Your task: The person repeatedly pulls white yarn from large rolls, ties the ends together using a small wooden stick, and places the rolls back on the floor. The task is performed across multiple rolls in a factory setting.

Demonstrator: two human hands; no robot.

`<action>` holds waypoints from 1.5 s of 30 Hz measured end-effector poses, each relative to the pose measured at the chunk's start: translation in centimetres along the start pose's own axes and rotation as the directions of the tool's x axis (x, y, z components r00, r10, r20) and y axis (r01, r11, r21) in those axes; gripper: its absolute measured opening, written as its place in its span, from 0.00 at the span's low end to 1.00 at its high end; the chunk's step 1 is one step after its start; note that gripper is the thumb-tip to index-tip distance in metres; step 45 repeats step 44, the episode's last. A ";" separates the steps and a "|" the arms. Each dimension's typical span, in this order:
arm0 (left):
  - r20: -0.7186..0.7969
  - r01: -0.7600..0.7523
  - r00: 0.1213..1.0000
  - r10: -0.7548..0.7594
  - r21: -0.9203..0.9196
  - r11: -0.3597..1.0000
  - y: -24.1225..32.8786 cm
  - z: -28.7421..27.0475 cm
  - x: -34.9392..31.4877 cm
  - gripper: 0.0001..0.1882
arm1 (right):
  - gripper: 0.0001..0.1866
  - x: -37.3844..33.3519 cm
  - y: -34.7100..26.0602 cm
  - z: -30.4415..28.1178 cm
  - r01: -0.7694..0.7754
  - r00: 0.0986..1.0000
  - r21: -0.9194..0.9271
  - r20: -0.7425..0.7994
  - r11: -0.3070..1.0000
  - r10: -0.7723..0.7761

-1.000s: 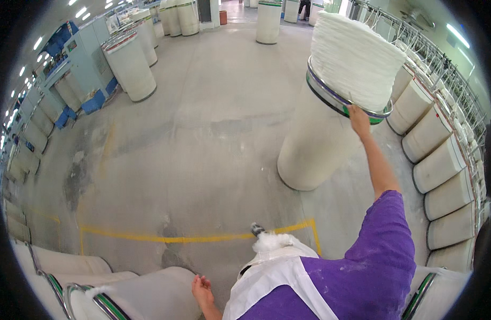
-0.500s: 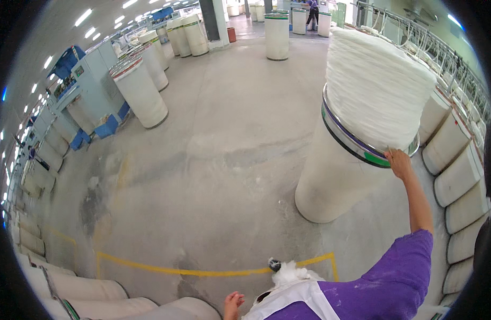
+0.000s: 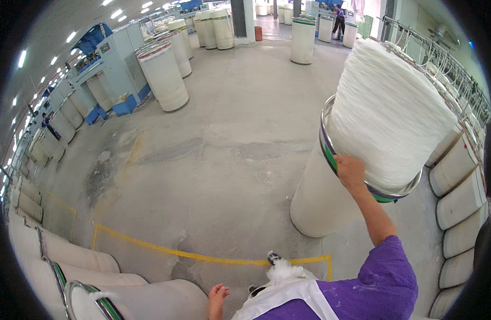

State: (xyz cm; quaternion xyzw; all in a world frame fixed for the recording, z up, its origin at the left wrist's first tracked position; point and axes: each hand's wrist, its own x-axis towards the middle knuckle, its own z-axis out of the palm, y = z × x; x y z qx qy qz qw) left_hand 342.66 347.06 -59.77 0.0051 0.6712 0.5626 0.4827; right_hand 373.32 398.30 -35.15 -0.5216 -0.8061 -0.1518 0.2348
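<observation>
A tall white cylindrical can point(image 3: 321, 200) stands at my right, overfilled with a high stack of coiled white fibre sliver point(image 3: 389, 117). A shiny metal rim with green and dark bands circles its top. My right hand point(image 3: 351, 172) is closed over the near-left part of that rim, with the arm stretched forward. Low in the view, my left hand point(image 3: 218, 294) hangs empty beside my body, its fingers loosely bent and a little apart. Close to it lies the side of another white can point(image 3: 160, 298). White fluff point(image 3: 285, 269) shows at the front of my apron.
Rows of white cans line the right edge point(image 3: 459, 213) and lower left. More cans point(image 3: 163, 77) stand by blue-grey machines point(image 3: 117, 53) at the far left. A single can point(image 3: 302, 42) stands ahead. Yellow lines point(image 3: 203, 257) mark the grey floor. A person point(image 3: 339, 21) is far off.
My right hand has shifted left along the rim, from its near right part. The filled can appears turned and slightly nearer. The view has swung left, and my left hand stays low.
</observation>
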 end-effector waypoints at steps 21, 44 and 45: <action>0.296 -0.929 0.369 0.881 0.145 0.340 32.1 6.7 -16.6 0.13 | 0.31 -23.4 -25.3 -20.2 0.148 0.715 0.675 0.432 0.723 -0.550; 0.118 -0.832 0.252 0.961 0.533 0.153 52.0 -0.3 -27.5 0.25 | 0.17 -24.6 -24.6 -22.6 0.436 0.064 0.885 0.153 0.165 -0.986; 0.118 -0.832 0.252 0.961 0.533 0.153 52.0 -0.3 -27.5 0.25 | 0.17 -24.6 -24.6 -22.6 0.436 0.064 0.885 0.153 0.165 -0.986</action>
